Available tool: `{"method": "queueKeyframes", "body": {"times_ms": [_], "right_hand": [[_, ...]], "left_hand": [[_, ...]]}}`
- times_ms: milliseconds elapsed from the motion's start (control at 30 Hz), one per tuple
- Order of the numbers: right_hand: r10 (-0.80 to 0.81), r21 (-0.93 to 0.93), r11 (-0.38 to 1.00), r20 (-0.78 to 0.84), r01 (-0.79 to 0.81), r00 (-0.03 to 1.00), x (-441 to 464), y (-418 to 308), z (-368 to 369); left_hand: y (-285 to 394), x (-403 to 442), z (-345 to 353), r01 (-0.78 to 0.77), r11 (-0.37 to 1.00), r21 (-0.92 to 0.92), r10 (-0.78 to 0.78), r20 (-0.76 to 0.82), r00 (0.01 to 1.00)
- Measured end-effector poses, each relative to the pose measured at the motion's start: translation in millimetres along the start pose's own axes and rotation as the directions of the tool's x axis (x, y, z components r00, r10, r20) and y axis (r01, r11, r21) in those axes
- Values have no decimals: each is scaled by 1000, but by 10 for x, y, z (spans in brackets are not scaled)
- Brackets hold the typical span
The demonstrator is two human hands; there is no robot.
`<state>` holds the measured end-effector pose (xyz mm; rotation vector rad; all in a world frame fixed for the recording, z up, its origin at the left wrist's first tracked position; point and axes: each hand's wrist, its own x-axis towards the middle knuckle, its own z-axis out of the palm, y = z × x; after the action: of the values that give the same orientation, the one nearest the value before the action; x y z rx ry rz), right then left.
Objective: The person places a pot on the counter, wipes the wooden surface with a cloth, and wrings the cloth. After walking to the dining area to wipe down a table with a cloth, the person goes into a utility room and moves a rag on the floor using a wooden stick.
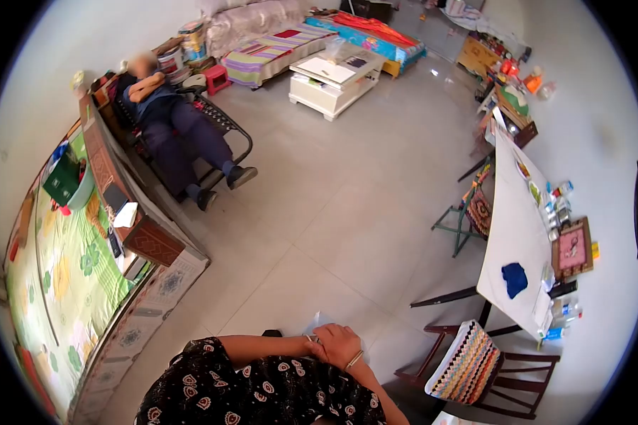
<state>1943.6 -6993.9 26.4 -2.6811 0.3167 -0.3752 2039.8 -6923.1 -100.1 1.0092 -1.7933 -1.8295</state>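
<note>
Hands (pixel 332 343) rest together at six o'clock, right hand (pixel 342 343) over left hand (pixel 315 347); pale sheet (pixel 320 319) just beyond, can't tell if held.

The only view looks forward and steeply down from the wearer's head. Their own patterned top (pixel 262 389) and clasped hands (pixel 331 345) sit closest, at the near edge; the tiled floor (pixel 298 205) fills the middle, the bed (pixel 71 283) lies left, the white worktop (pixel 514 241) right, the sofa (pixel 255 28) far off.
</note>
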Motion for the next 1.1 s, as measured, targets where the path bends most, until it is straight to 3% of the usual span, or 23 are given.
{"method": "queueKeyframes", "body": {"times_ms": [233,333,433,500,533,567,667,800,867,1100], "right_hand": [[44,-39,998,-146,-51,988,-287,635,-344],[192,113,978,-182,-173,964,-439,891,-492],[277,281,940,-292,-195,916,-708,1300,-353],[412,209,903,-177,-375,894,-755,1456,-485],[509,171,856,-111,-488,854,-795,1536,-576],[604,246,786,-110,-567,789,-817,1665,-598],[596,174,801,-328,-573,733,-985,2162,-356],[639,91,760,-281,-643,716,-908,2463,-632],[705,91,705,-204,-703,680,-784,2582,-765],[739,141,629,-412,-765,533,-564,3127,-864]], "left_hand": [[192,762,-323,-6,1000,20,7,-53,999],[208,1135,-407,-7,998,54,13,-111,994],[140,1426,-515,4,997,81,16,-251,968],[375,1484,-673,25,997,-79,-49,-316,948],[572,1445,-794,52,952,-302,-146,-298,943],[879,1398,-938,70,857,-510,-242,-278,930],[861,1391,-1230,93,739,-667,-410,-336,848],[763,1542,-1507,214,733,-646,-524,-336,782],[625,1677,-1633,249,732,-634,-511,-269,816],[651,2209,-2286,309,794,-523,-454,-173,874]]}}
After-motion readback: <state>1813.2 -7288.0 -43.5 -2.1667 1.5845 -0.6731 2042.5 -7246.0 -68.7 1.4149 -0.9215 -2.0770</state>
